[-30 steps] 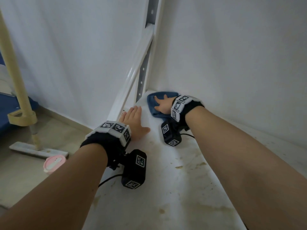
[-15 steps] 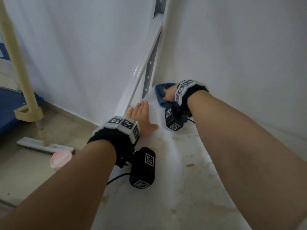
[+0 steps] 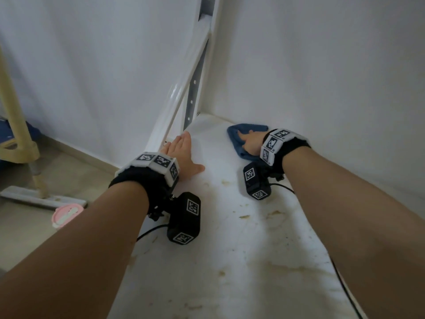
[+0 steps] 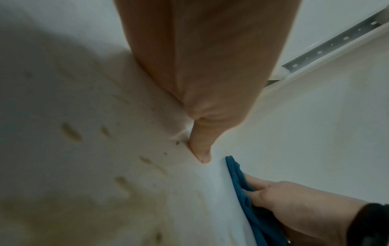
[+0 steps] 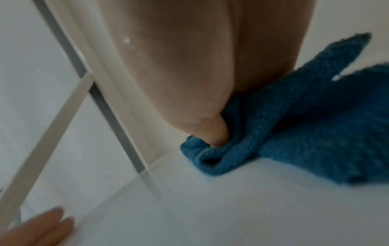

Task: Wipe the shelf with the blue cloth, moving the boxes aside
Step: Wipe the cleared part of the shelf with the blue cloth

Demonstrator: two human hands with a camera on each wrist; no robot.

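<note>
The blue cloth (image 3: pixel 247 140) lies bunched at the back of the white shelf (image 3: pixel 241 261), near the wall. Your right hand (image 3: pixel 251 143) presses it flat, grip apart. Your left hand (image 3: pixel 181 155) rests flat by the shelf's left edge, grip apart, well clear of the cloth.

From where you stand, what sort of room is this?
Probably a storeroom or utility corner of a home. A stained white shelf on a slotted metal upright stands against bare white walls, and a mop rests on the tiled floor beside a pink lid.
</note>
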